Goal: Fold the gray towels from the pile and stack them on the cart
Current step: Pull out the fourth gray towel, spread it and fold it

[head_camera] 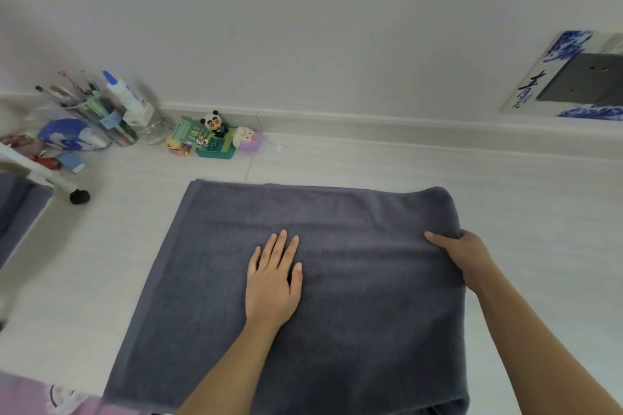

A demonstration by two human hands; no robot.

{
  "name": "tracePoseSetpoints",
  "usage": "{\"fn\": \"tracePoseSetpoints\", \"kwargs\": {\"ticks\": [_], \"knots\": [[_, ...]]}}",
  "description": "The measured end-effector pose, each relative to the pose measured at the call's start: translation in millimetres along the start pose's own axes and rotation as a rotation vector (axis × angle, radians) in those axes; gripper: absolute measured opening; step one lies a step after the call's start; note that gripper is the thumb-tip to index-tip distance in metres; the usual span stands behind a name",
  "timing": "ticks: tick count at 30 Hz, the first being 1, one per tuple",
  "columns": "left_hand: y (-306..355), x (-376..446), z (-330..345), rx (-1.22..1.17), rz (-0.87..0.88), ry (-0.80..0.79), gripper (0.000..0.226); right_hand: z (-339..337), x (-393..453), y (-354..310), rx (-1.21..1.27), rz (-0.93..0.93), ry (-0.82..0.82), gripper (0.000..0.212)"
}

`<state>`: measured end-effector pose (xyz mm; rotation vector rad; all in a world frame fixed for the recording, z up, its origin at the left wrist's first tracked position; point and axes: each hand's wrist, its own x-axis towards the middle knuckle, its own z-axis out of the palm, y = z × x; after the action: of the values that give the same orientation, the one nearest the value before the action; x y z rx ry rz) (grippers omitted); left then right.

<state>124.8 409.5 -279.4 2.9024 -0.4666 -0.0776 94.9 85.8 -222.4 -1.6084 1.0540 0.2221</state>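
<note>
1. A gray towel (303, 280) lies spread on the pale floor (522, 212), already doubled over by the look of its rounded right edge, so the folding seems partway done.
2. The left hand (271, 283) lies flat near the towel's middle, fingers straight and together, holding nothing; it likely pins the cloth so it will not slide while the other side is lifted.
3. The right hand (467, 254) grips the right edge, thumb on top and fingers tucked under out of sight, probably ready to carry that edge across toward the left.
4. The white cart (40, 178) stands at the far left on a black wheel, and a gray cloth, perhaps folded towels, lies in it. It is close enough to reach.
5. Brushes in a clear holder (94, 111) and small toy figures (215, 136) stand along the wall, well apart from the towel, so they should not hinder the fold.
6. The next fold needs edges matched, or the stack may sit crooked.
</note>
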Motion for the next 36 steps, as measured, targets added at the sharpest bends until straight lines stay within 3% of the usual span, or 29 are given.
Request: {"fn": "tracePoseSetpoints", "kwargs": {"ticks": [6, 10, 17, 22, 25, 27, 31, 34, 36], "knots": [[1, 1, 1, 0.047, -0.022, -0.033, 0.057, 2, -10, 5, -0.261, -0.132, 0.224, 0.051], [0, 2, 2, 0.068, -0.021, -0.047, 0.061, 6, -34, 20, -0.227, -0.106, 0.236, 0.063], [12, 6, -6, 0.040, -0.035, -0.095, 0.073, 23, -69, 57, -0.263, -0.151, 0.269, 0.051], [47, -12, -1, 0.066, 0.198, -0.214, 0.056, 22, -70, 58, -0.381, -0.181, 0.299, 0.046], [49, -11, -3, 0.077, 0.118, -0.293, 0.059, 15, -67, 62, -0.468, -0.161, 0.337, 0.044], [49, -6, -4, 0.109, 0.152, -0.261, 0.064, 12, -66, 65, -0.446, -0.169, 0.340, 0.043], [50, -4, -9, 0.033, 0.147, -0.334, 0.079, 3, -76, 73, -0.245, -0.130, 0.266, 0.053], [49, -2, -10, 0.023, 0.152, -0.367, 0.086, -4, -95, 85, -0.072, -0.031, 0.094, 0.057], [50, -2, -11, 0.014, 0.150, -0.381, 0.088, -5, -110, 92, 0.073, 0.022, -0.059, 0.047]]}}
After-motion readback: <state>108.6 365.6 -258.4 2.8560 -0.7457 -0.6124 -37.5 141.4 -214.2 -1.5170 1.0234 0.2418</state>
